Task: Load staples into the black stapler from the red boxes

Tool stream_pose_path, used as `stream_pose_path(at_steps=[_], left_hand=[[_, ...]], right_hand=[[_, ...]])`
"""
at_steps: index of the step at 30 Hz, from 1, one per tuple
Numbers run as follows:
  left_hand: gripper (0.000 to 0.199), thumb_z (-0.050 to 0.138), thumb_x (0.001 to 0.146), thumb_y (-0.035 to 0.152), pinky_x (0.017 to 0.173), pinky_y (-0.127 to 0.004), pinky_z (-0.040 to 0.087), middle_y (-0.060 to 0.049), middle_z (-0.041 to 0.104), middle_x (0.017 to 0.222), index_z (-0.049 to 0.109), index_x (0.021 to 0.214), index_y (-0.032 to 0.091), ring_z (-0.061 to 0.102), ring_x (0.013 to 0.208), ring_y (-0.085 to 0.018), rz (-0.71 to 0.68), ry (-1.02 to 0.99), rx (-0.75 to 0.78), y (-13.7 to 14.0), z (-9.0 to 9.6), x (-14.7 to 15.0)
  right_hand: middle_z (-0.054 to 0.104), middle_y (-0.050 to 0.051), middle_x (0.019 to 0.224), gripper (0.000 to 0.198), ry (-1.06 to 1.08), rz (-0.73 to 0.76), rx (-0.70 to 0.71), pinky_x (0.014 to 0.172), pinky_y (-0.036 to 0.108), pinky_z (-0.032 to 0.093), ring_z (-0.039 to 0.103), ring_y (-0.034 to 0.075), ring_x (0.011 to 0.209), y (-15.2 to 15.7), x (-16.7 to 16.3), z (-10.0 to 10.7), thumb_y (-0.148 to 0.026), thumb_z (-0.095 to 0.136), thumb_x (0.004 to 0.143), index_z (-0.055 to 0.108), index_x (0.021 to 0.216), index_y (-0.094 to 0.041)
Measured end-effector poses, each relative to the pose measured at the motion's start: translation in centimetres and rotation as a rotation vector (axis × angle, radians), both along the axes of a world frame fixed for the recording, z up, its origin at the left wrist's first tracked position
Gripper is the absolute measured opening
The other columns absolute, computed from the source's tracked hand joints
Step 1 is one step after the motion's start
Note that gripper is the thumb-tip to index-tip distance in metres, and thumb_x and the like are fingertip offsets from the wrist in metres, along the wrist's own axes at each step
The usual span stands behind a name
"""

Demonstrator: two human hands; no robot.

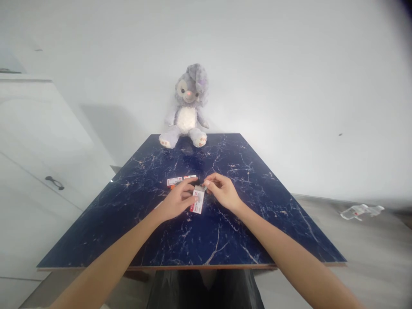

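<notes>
A small white cardboard box (197, 206) with red print is in my left hand (175, 201), the thumb pressed on its front face. Its grey upper end looks like a raised flap. Close by the top of that box, my right hand (223, 192) is closed in a pinch with thumb and forefinger together. Whatever sits between those fingertips is too small to make out. Behind my left fingers lies another red-and-white box (174, 181), with part of an orange item beside it. My left hand partly hides these.
A grey plush rabbit (186, 118) sits at the far edge of the dark blue marbled table (225, 240), against the white wall. A white cabinet (28, 150) stands on the left. Clear plastic bottles (362, 211) lie on the floor at the right.
</notes>
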State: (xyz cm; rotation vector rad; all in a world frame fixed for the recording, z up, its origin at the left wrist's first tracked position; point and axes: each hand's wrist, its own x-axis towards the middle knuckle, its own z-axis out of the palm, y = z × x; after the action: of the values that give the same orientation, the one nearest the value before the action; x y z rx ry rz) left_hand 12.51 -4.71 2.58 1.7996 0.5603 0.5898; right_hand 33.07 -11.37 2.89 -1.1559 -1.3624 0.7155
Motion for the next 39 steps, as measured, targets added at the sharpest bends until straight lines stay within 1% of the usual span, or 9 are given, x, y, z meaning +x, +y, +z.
stream_pose_path(at_steps=[3,5,8,13,19,26,32,36,39], left_hand=[[0.027,0.062,0.090,0.039,0.060,-0.025,0.044,0.000,0.065,0.077,0.058,0.110,0.021,0.061,0.064,-0.014,0.003,0.107,0.111,0.0,0.0,-0.1],[0.023,0.061,0.090,0.041,0.059,-0.025,0.042,0.003,0.062,0.068,0.058,0.101,0.021,0.058,0.060,-0.013,0.009,0.152,0.154,0.1,-0.1,-0.2],[0.024,0.063,0.089,0.042,0.064,-0.026,0.047,0.001,0.066,0.076,0.059,0.100,0.021,0.063,0.067,-0.014,0.003,0.159,0.147,0.2,-0.2,-0.1],[0.025,0.062,0.090,0.043,0.070,-0.028,0.051,-0.002,0.070,0.084,0.061,0.099,0.020,0.068,0.076,-0.017,0.014,0.160,0.128,0.5,-0.3,0.0],[0.028,0.063,0.090,0.040,0.085,-0.031,0.054,-0.005,0.073,0.109,0.069,0.110,0.022,0.070,0.094,-0.020,0.107,0.097,0.226,0.9,0.4,-0.1],[0.028,0.062,0.090,0.045,0.073,-0.029,0.053,-0.004,0.076,0.101,0.075,0.102,0.023,0.070,0.082,-0.020,0.193,0.133,0.307,0.8,1.0,-0.5],[0.026,0.060,0.091,0.044,0.058,-0.025,0.044,-0.001,0.071,0.079,0.071,0.092,0.020,0.063,0.064,-0.015,0.133,0.173,0.310,0.2,1.1,-0.3],[0.020,0.058,0.092,0.037,0.059,-0.024,0.042,0.001,0.067,0.074,0.065,0.088,0.019,0.059,0.062,-0.013,0.205,0.109,0.324,0.4,1.1,-0.5],[0.020,0.057,0.093,0.038,0.066,-0.026,0.047,-0.001,0.071,0.083,0.067,0.093,0.020,0.065,0.069,-0.015,0.257,0.100,0.353,0.5,1.5,-0.6]], right_hand=[[0.062,-0.001,0.064,0.035,-0.020,-0.094,-0.026,0.054,0.026,0.046,0.057,0.013,0.055,0.4,0.7,0.0,-0.055,0.064,0.087,0.065,0.087,-0.020],[0.061,-0.001,0.061,0.037,-0.020,-0.167,-0.065,0.052,0.026,0.047,0.058,0.014,0.052,0.8,1.3,-0.1,-0.057,0.064,0.086,0.065,0.088,-0.020],[0.063,-0.001,0.060,0.037,-0.026,-0.217,-0.136,0.054,0.027,0.052,0.063,0.016,0.054,1.2,2.0,-0.2,-0.058,0.065,0.084,0.066,0.089,-0.021],[0.070,0.001,0.073,0.033,-0.029,-0.139,-0.196,0.058,0.029,0.057,0.069,0.018,0.062,1.5,2.1,-1.0,-0.054,0.068,0.082,0.068,0.089,-0.022],[0.070,0.000,0.070,0.031,-0.244,-0.146,-0.134,0.062,0.028,0.051,0.065,0.016,0.062,1.3,1.8,-1.2,-0.054,0.064,0.087,0.069,0.087,-0.023],[0.070,-0.001,0.077,0.027,-0.412,-0.231,-0.039,0.068,0.026,0.045,0.061,0.014,0.069,1.1,2.0,-0.8,-0.048,0.063,0.089,0.069,0.083,-0.023],[0.067,-0.001,0.074,0.025,-0.356,-0.140,-0.052,0.061,0.025,0.047,0.063,0.013,0.059,1.0,1.9,-0.7,-0.047,0.066,0.088,0.067,0.087,-0.022],[0.067,-0.001,0.078,0.024,-0.304,-0.068,-0.056,0.056,0.023,0.047,0.065,0.012,0.057,1.0,1.9,-0.5,-0.046,0.068,0.087,0.066,0.088,-0.022],[0.067,-0.002,0.073,0.023,-0.302,-0.031,-0.081,0.054,0.022,0.047,0.066,0.012,0.056,0.9,1.9,-0.5,-0.045,0.069,0.086,0.067,0.087,-0.022]])
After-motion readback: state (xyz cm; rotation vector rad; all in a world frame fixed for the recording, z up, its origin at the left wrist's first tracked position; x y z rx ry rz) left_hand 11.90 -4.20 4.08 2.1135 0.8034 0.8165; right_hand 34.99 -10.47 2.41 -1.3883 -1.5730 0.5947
